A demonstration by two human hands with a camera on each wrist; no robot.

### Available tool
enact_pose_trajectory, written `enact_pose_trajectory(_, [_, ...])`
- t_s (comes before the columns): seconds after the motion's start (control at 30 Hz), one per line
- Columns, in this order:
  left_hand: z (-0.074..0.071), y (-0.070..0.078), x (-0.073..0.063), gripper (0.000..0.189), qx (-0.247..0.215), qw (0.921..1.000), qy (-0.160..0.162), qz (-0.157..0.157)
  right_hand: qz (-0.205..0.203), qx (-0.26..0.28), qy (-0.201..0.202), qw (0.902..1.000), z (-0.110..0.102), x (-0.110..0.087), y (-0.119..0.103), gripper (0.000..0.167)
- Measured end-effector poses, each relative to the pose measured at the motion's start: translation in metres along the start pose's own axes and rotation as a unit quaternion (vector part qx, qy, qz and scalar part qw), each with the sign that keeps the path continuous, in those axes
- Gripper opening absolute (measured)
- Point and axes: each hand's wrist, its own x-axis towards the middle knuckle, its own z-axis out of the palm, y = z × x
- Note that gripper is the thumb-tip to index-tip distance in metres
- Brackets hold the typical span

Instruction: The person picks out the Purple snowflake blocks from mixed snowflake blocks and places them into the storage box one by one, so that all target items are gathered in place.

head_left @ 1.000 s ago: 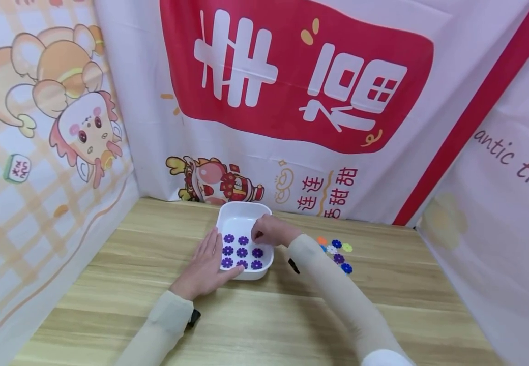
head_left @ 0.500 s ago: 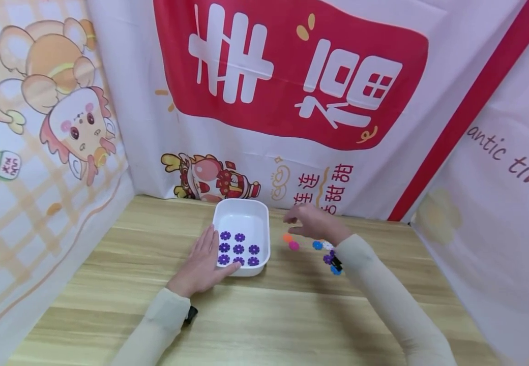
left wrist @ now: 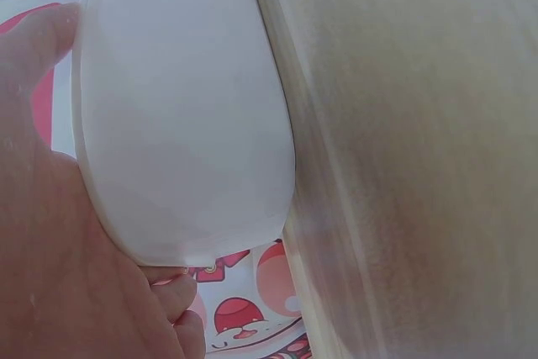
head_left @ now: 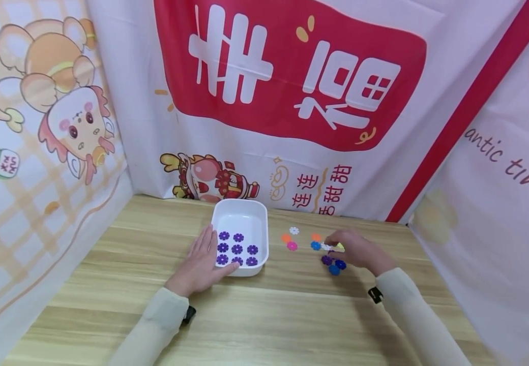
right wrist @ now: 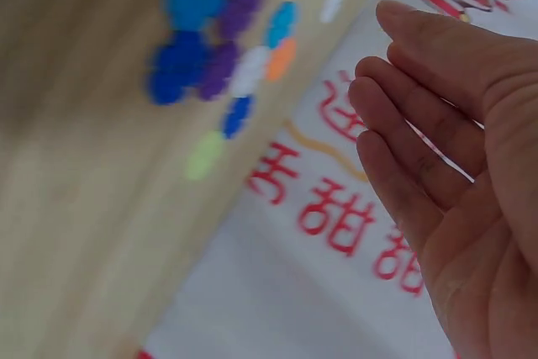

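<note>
My left hand (head_left: pixel 196 267) rests along the left side and near corner of a white plastic tray (head_left: pixel 266 223), its fingers straight and the thumb lying over the near rim. In the left wrist view the thumb and palm lie against the tray's wall (left wrist: pixel 185 115). Several purple flower-shaped discs (head_left: pixel 237 249) lie in rows in the tray's near part. My right hand (head_left: pixel 358 249) is over a loose cluster of coloured flower discs (head_left: pixel 327 260), overlapping some of them. Seen from the right wrist, this hand (right wrist: pixel 454 132) has loosely bent, parted fingers and holds nothing.
Between tray and cluster lie a white disc (head_left: pixel 294 230), an orange one (head_left: pixel 286 238) and a pink one (head_left: pixel 292 246). Behind the wooden table (head_left: pixel 264 325) hangs a printed cloth (head_left: pixel 136 127); further cloths bound the left and right sides.
My right hand has left the tray and moved right to the cluster of loose discs. The white, orange and pink discs beside the tray now show. My left hand stays on the tray.
</note>
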Motion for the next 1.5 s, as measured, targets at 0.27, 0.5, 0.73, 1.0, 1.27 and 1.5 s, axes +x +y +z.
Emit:
enact_pose_trajectory(0.27, [0.001,-0.001,-0.001,0.118,0.003,1.0,-0.001,-0.003,0.031,0.025,-0.011,0.9992,0.031,-0.006,0.015,0.035])
enact_pose_trajectory(0.5, [0.002,0.0,0.0,0.119,0.0,1.0,-0.001,-0.004,0.013,0.015,-0.003,0.9998,0.039,-0.002,0.019,0.034])
enact_pose_trajectory(0.73, [0.003,0.001,0.001,0.119,0.001,1.0,-0.002,-0.008,0.012,0.006,-0.01,0.9999,0.044,0.004,0.024,0.03])
enact_pose_trajectory(1.0, [0.003,0.002,0.001,0.118,-0.002,1.0,-0.002,-0.007,0.034,0.009,-0.019,0.9992,0.048,0.008,0.027,0.027])
enact_pose_trajectory(1.27, [-0.001,0.004,0.0,0.118,-0.004,1.0,-0.003,-0.006,0.036,0.023,-0.041,0.9982,0.04,0.018,0.025,0.026])
enact_pose_trajectory(1.5, [-0.002,0.003,0.0,0.118,-0.002,0.9999,-0.006,-0.01,0.046,0.035,-0.082,0.995,0.033,0.034,0.025,0.026])
